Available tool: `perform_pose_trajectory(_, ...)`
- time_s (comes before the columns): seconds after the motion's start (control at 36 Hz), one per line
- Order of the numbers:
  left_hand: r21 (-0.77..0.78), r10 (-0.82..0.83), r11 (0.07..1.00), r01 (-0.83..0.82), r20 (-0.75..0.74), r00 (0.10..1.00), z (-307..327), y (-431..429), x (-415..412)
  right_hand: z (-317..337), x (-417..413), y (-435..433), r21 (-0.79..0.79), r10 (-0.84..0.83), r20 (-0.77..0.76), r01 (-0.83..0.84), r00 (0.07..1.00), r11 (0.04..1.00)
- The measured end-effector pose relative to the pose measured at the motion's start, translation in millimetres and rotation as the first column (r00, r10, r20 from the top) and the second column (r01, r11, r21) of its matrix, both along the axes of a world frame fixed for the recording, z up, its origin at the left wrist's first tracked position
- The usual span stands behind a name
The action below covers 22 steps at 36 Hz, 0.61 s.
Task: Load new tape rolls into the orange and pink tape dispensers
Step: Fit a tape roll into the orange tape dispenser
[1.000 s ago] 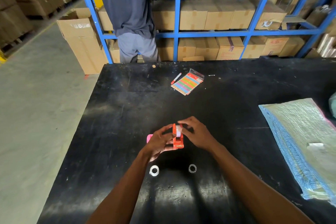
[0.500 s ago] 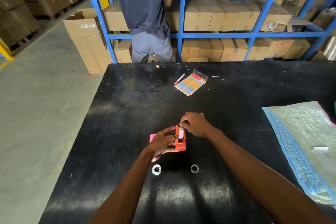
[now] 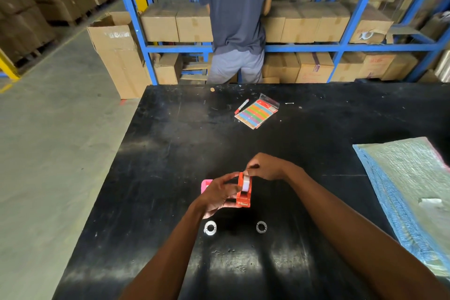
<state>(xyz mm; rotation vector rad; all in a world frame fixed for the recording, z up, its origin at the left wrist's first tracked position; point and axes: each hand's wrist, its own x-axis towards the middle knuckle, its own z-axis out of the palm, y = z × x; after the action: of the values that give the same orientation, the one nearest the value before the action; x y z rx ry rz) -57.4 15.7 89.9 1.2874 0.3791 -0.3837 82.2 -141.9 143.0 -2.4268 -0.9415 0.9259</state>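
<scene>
My left hand grips the orange tape dispenser from its left side, holding it upright on the black table. A white tape roll sits in the dispenser's top. My right hand pinches at the far top end of that roll. The pink tape dispenser lies just left of my left hand, mostly hidden behind it. Two small clear tape rolls lie flat on the table nearer me: one to the left, the other to the right.
A packet of coloured labels and a red pen lie farther back on the table. A stack of blue-edged padded sheets covers the right side. A person stands at the blue shelving beyond the table.
My right hand has shifted from covering the dispenser's side to pinching at the roll's far top. The view has tilted slightly; the dispenser stays in my left hand.
</scene>
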Motion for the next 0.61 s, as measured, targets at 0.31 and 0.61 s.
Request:
perform_pose_trajectory(0.31, -0.006, -0.013, 1.0, 0.013, 0.012, 1.0, 0.7, -1.4, 3.7, -0.7, -5.1, 1.9, 0.098, -0.102, 0.076, 0.095, 0.992, 0.991)
perform_pose_trajectory(0.61, 0.011, 0.108, 0.994, -0.108, 0.02, 0.994, 0.5, 5.2, 6.4, 14.1, -29.9, 1.6, 0.205, -0.055, 0.182, 0.016, 0.982, 0.979)
